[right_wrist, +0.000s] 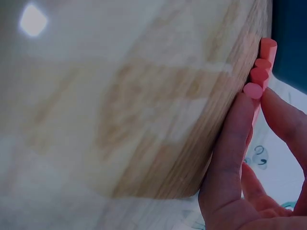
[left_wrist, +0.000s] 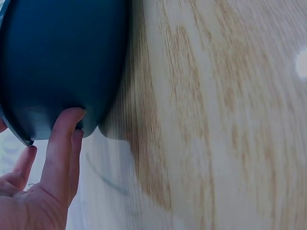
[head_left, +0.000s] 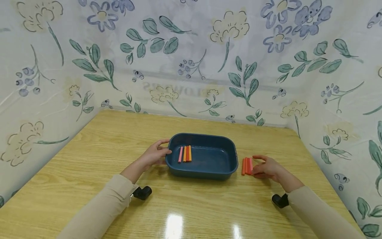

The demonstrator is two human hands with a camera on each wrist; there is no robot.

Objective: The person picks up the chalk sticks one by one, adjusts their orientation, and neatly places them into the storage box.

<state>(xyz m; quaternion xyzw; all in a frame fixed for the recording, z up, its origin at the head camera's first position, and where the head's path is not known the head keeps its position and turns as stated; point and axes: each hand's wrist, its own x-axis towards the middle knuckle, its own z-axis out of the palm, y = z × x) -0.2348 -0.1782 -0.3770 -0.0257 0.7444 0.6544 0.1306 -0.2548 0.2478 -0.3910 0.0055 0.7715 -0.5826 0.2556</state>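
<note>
A dark blue rectangular tray (head_left: 206,174) with rounded corners stands on the table. Inside it, toward the left, lie several pink, orange and red chalk-like sticks (head_left: 186,154). My left hand (head_left: 155,154) holds the tray's left end, with fingertips at the rim and on the outer wall in the left wrist view. To the right of the tray, several orange and red sticks (head_left: 246,166) lie side by side. My right hand (head_left: 267,169) pinches the pink stick (right_wrist: 253,91) at the right end of that row, thumb and finger on either side. Its far end is partly hidden.
The wooden table (head_left: 206,205) has a pale, glossy grain. A floral cloth (head_left: 191,66) hangs behind it and along both sides. Black wrist devices (head_left: 143,193) are worn below the sleeves.
</note>
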